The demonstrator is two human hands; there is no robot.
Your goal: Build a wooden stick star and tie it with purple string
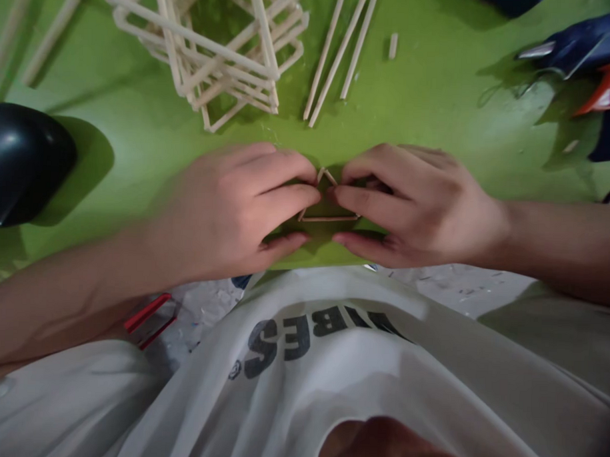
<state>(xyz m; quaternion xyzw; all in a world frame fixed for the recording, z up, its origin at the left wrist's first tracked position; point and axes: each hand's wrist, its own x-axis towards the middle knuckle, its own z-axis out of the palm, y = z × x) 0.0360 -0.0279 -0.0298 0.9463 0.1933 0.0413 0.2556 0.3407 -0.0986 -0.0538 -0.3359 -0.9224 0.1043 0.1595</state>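
Wooden triangle (330, 219) lies on the tabletop (429, 99) between left hand (230, 209) and right hand (428, 209), fingertips at its sides, thumbs apart from the fingers. Uneven pressure from the hands could skew it or split a corner.

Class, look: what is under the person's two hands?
Between the left hand and right hand, a triangle of thin wooden sticks shows its tip and base on the green tabletop. Fingers cover parts of both slanting sides; whatever lies beneath the palms is hidden.
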